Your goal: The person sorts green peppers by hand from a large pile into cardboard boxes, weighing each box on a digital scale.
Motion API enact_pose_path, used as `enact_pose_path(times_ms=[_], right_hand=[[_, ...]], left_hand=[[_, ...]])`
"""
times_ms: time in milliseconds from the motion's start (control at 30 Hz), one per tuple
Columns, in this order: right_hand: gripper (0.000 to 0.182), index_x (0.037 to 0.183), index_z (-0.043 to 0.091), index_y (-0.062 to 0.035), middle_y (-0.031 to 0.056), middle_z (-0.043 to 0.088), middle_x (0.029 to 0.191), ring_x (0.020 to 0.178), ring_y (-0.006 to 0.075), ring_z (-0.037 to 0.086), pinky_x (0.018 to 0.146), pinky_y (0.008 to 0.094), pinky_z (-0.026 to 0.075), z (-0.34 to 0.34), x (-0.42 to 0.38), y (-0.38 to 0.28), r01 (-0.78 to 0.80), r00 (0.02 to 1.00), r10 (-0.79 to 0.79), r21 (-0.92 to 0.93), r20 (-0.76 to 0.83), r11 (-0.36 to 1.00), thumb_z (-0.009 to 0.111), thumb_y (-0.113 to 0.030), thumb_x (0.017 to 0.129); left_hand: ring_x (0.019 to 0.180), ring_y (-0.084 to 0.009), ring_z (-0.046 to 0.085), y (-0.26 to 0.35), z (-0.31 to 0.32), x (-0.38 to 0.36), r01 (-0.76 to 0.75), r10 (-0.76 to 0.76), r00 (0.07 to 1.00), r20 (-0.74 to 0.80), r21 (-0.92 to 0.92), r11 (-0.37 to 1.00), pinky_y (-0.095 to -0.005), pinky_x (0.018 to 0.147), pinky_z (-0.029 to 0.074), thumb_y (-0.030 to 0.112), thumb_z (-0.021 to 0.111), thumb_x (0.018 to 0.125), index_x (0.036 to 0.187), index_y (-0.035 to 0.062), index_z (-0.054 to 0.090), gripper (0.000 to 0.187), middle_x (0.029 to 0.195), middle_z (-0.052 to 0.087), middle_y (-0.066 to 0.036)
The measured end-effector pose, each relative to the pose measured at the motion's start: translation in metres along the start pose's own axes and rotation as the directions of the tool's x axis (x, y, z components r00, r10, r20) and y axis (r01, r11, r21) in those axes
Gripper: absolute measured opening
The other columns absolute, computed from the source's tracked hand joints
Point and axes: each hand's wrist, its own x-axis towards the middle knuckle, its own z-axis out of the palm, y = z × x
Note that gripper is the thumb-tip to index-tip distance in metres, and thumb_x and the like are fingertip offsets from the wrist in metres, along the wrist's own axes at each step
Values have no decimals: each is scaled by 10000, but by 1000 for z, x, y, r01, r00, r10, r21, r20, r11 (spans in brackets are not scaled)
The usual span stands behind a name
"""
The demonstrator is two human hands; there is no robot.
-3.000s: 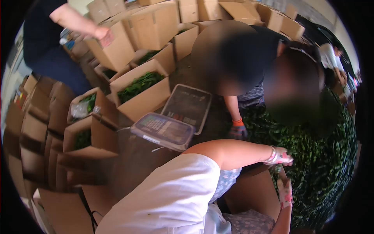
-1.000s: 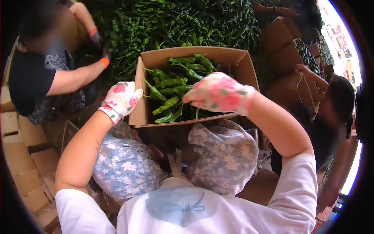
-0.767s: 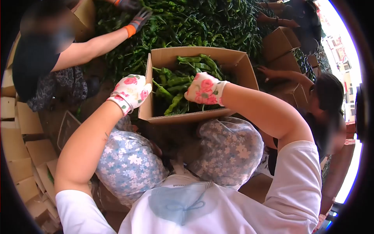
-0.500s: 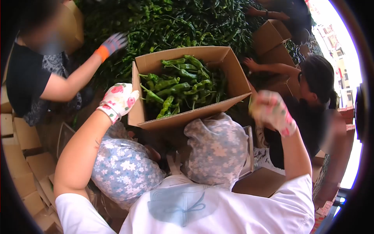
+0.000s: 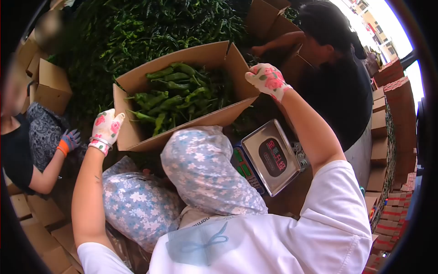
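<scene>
An open cardboard box (image 5: pixel 182 124) of long green peppers (image 5: pixel 175 86) stands just beyond my knees, tilted a little in view. At its left wall, my left hand (image 5: pixel 107 128), in a white floral glove, has its fingers closed on the edge. My right hand (image 5: pixel 269 81), gloved the same way, grips the right-hand edge near the front corner. The undersides of both grips are hidden by the gloves and the cardboard.
To the right of my knees is a digital scale (image 5: pixel 269 157) with a metal plate. Behind the box spreads a large pile of green peppers (image 5: pixel 137 32). Co-workers sit at left (image 5: pixel 18 150) and right (image 5: pixel 337 86). Cardboard boxes (image 5: pixel 52 86) and stacked cartons (image 5: pixel 392 141) stand around.
My right hand has come from the air beside the box onto its right edge. The view has turned right, showing the scale. The left co-worker's gloved hand has drawn back from the pile.
</scene>
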Motion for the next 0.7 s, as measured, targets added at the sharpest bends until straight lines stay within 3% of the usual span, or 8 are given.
enact_pose_path(times_ms=[67,167,233,267,300,400,567,700], right_hand=[[321,776,653,-55,168,656,849,839,313,632,778,382,482,-12,-42,7,144,982,-127,118,-139,983,523,-345,823],[314,641,581,-48,149,584,610,612,323,597,610,384,461,-25,-109,1,-48,966,135,358,-222,933,544,-307,815],[306,648,566,-35,164,565,614,603,320,580,587,377,448,-10,-118,11,-3,928,109,285,-355,958,549,-291,815],[314,650,552,-25,171,550,611,595,326,564,583,378,444,-26,-133,13,-54,942,172,376,-288,925,556,-292,815],[307,641,548,-22,142,528,563,545,269,559,561,362,438,-28,-151,36,-36,896,145,258,-420,966,564,-272,818],[302,596,522,-25,69,479,495,461,149,495,484,316,403,-32,-223,67,-182,826,431,553,-362,813,568,-226,816],[309,572,494,-31,62,475,478,430,144,489,453,309,381,0,-328,121,-352,692,509,377,-512,857,558,-203,822],[330,554,457,-40,37,469,472,415,123,491,435,287,373,42,-383,121,-531,540,724,494,-429,688,566,-186,829]], left_hand=[[759,-391,605,7,-13,3,21,-23,999,-40,-54,998,-447,654,460,304,559,863,825,-3,619,315,790,622,-229],[770,-384,612,34,-41,21,-105,39,978,-206,-320,942,-436,666,470,292,553,869,839,-3,617,304,803,630,-219],[798,-369,620,80,-56,48,-274,284,936,-207,75,959,-423,686,479,281,540,876,878,-1,628,296,837,643,-207],[822,-357,624,103,-61,56,-218,253,943,-215,172,961,-418,702,482,280,535,875,920,6,638,296,856,647,-201],[822,-357,624,126,-68,61,-258,293,922,-252,162,953,-418,702,482,280,535,875,920,6,638,296,856,647,-201],[816,-359,625,179,-62,50,-364,348,923,-162,-81,928,-412,706,485,294,549,859,942,31,648,293,848,649,-196],[849,-362,628,283,8,44,-605,605,794,49,-34,796,-432,752,494,318,515,855,906,34,650,319,874,653,-191],[897,-369,618,344,74,38,-729,723,672,159,-26,684,-448,795,481,333,512,862,908,28,636,333,920,648,-209]])
